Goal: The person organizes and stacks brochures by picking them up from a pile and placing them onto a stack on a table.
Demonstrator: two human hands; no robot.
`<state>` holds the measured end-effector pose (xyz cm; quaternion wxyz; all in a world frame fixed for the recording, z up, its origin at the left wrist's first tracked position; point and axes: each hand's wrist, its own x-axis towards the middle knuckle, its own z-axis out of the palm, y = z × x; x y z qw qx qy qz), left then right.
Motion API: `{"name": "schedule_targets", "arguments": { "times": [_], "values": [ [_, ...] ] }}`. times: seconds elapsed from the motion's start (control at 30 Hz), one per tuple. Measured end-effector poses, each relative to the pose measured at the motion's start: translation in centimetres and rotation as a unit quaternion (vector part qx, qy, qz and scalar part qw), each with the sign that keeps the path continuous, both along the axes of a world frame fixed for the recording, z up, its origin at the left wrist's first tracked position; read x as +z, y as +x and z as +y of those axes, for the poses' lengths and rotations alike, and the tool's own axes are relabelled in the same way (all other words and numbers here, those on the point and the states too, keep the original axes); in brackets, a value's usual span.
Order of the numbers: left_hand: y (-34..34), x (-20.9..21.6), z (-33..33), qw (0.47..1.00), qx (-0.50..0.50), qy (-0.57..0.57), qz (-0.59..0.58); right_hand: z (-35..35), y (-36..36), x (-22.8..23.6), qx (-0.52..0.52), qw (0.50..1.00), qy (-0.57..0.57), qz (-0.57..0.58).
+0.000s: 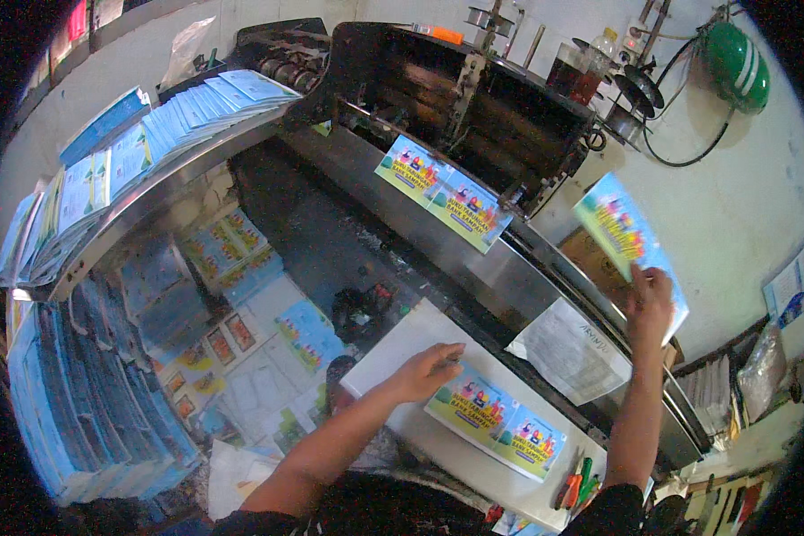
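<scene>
My right hand [650, 304] is raised at the right, its fingers closed on the edge of a printed cover sheet [612, 219] in blue, yellow and green. That sheet hangs tilted above the metal rail. My left hand [427, 371] reaches over the white board [393, 344], fingers stretched out and nothing visible in them. Beside its fingertips lies a printed sheet or thin stack [496, 422] with the same design twice. Another such double sheet [445, 192] rests on the rail of a dark machine [420, 76].
Pliers with red and green handles [573, 487] lie on the board's right end. A handwritten paper [570, 350] is on the machine's front. Left, a shelf [143, 201] carries fanned booklets above tall blue stacks [89, 402]. Wire spools [639, 94] and bottles [590, 71] stand atop the machine.
</scene>
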<state>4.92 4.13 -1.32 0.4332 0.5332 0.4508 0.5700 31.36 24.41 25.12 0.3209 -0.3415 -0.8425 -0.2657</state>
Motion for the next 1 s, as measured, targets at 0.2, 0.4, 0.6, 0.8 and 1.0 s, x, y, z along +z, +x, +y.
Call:
{"name": "schedule_targets", "arguments": {
  "times": [0.2,0.4,0.6,0.8,1.0],
  "values": [
    [0.3,-0.9,0.8,1.0,-0.015,0.007,-0.01,0.0,0.3,-8.7,0.036,0.99,-0.109,-0.085],
    [0.5,-0.9,0.5,1.0,-0.004,0.001,-0.014,-4.8,4.4,-13.9,0.025,0.929,-0.35,-0.12],
    [0.4,0.3,0.2,0.999,0.008,0.028,0.033,-15.8,3.2,-14.1,0.102,0.801,-0.542,-0.231],
    [0.5,0.0,1.0,0.996,0.011,0.03,0.085,-15.1,3.9,-15.7,0.081,0.787,-0.567,-0.23],
    [0.5,0.1,0.8,0.997,0.004,0.029,0.073,-15.8,3.9,-16.0,0.124,0.836,-0.474,-0.248]
  ]
}}
